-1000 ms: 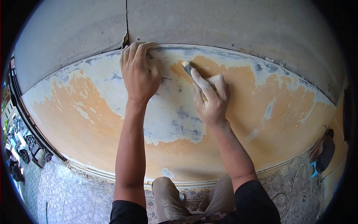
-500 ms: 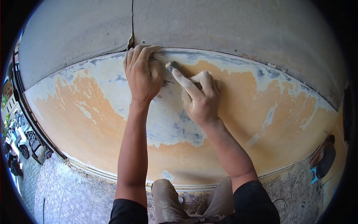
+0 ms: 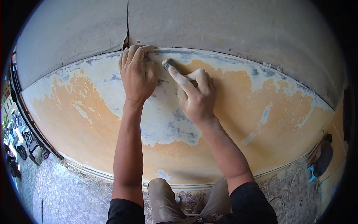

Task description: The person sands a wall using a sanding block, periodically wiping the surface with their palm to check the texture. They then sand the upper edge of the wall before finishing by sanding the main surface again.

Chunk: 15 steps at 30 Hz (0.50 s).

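Note:
My right hand (image 3: 197, 93) is closed around a small dark narrow block (image 3: 172, 65) with a pale front end. Its index finger lies stretched along the block and presses it to the wall (image 3: 231, 104), just below the top edge. Whether the block is a scraper or a sanding piece I cannot make out. To its left, my left hand (image 3: 138, 74) has its fingers bent together over the wall's top edge (image 3: 175, 49). Between and below the hands, the wall shows white and grey patches bordered by peeling orange paint.
Above the wall runs a grey panel (image 3: 194, 24) with a vertical seam. A person (image 3: 323, 156) is by a blue stool (image 3: 311, 173) at the right. Parked motorbikes (image 3: 16, 140) stand at the far left. Patterned paving (image 3: 74, 194) lies below, with a hose (image 3: 294, 183) on it.
The whole view has shifted slightly, so the wall appears a little further left. Both hands keep nearly the same places on the wall, and the block stays in my right hand.

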Tool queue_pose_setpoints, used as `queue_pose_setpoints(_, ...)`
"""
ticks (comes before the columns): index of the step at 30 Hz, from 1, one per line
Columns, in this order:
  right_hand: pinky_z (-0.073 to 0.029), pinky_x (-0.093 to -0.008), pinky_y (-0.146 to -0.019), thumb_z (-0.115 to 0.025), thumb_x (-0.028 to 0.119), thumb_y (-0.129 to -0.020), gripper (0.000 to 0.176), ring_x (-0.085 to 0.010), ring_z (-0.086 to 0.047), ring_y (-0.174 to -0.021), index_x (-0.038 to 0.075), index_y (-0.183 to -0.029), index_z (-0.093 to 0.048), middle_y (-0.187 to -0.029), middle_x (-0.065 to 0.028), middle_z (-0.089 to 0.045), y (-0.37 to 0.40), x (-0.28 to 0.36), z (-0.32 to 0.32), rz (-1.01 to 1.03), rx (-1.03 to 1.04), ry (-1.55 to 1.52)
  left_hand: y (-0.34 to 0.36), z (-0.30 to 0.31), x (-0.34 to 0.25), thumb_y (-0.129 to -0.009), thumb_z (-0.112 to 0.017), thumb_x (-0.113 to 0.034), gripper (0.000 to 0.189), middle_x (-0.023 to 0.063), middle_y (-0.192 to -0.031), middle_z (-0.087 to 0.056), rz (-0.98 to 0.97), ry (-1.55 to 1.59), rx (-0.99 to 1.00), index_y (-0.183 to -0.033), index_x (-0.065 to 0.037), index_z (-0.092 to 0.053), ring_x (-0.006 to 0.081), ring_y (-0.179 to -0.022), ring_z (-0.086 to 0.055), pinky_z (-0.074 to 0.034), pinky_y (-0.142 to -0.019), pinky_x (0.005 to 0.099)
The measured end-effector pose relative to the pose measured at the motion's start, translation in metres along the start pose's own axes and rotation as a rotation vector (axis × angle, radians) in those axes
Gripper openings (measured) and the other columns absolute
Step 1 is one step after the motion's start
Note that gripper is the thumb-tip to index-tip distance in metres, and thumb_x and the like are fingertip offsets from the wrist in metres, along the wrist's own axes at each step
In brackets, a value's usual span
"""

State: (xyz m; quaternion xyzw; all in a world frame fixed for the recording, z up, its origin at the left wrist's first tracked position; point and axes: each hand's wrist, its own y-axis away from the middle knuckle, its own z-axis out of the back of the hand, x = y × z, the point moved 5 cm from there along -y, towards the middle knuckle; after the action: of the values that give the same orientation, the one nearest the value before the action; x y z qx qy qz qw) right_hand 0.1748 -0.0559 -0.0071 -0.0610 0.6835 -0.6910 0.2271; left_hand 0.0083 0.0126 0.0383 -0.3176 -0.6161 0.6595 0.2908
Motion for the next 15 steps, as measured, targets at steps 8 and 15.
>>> queue_pose_setpoints(8,-0.042,-0.0353,-0.072,-0.076,0.000,-0.083,0.055,-0.0174,-0.056,-0.077,0.026,-0.131,-0.078,-0.087,0.0026,-0.053,0.125,-0.021,0.029,-0.048,-0.125,0.015,-0.003,0.009,-0.004,-0.080,-0.054,0.002,0.044,0.0108,-0.114,-0.068,-0.085,-0.026,0.015,-0.120,-0.005,-0.070,0.0334,-0.114,-0.060,-0.041,-0.113,0.0480)
queue_pose_setpoints(15,-0.038,-0.0352,-0.074,-0.079,0.001,-0.086,0.046,-0.0180,-0.055,-0.078,0.019,-0.129,-0.078,-0.087,0.0027,-0.054,-0.006,0.004,0.005,0.040,0.049,-0.013,-0.002,0.005,-0.003,-0.080,-0.053,0.004,0.045,0.0115,-0.115,-0.067,-0.005,0.020,0.035,-0.120,-0.005,-0.070,0.0343,-0.115,-0.060,-0.041,-0.115,0.0479)
